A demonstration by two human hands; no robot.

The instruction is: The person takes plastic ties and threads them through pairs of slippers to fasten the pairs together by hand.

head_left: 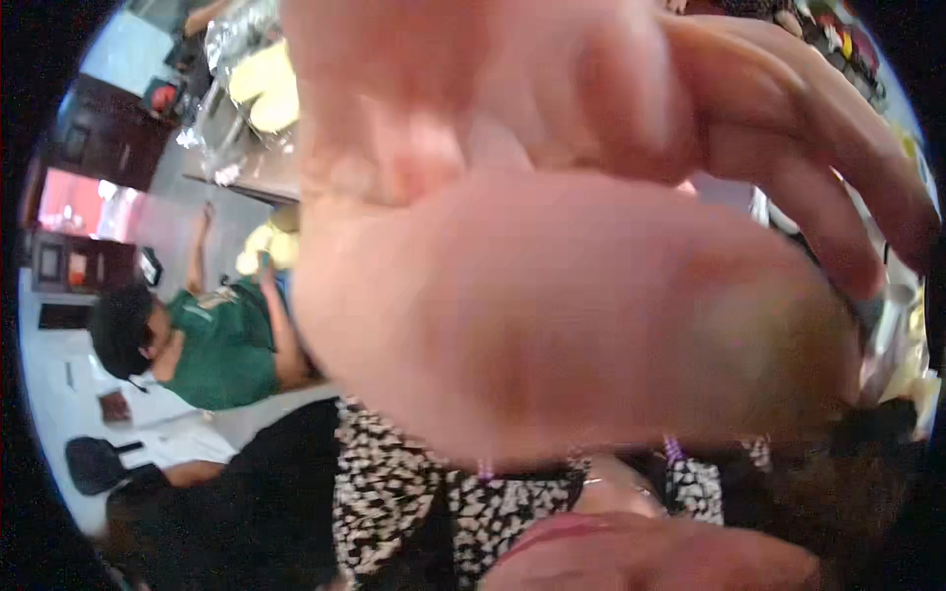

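One bare hand (581,315) fills most of the picture, very close and badly blurred. Its thumb stretches across the middle, and several bent fingers (828,128) reach toward the upper right, apart from the thumb. No forearm shows that would tell whether this is my left or my right hand. Nothing held can be made out, and whatever lies behind the hand is hidden. Below it is a black-and-white patterned garment (384,473), with dark sleeve cloth (266,492) to its left.
At the left a person in a green shirt (227,345) appears sideways beside a table (261,172). Pale yellow pieces (266,94) lie near crumpled shiny wrap (232,34). Dark cabinets (108,133) and a black chair (94,463) stand farther off.
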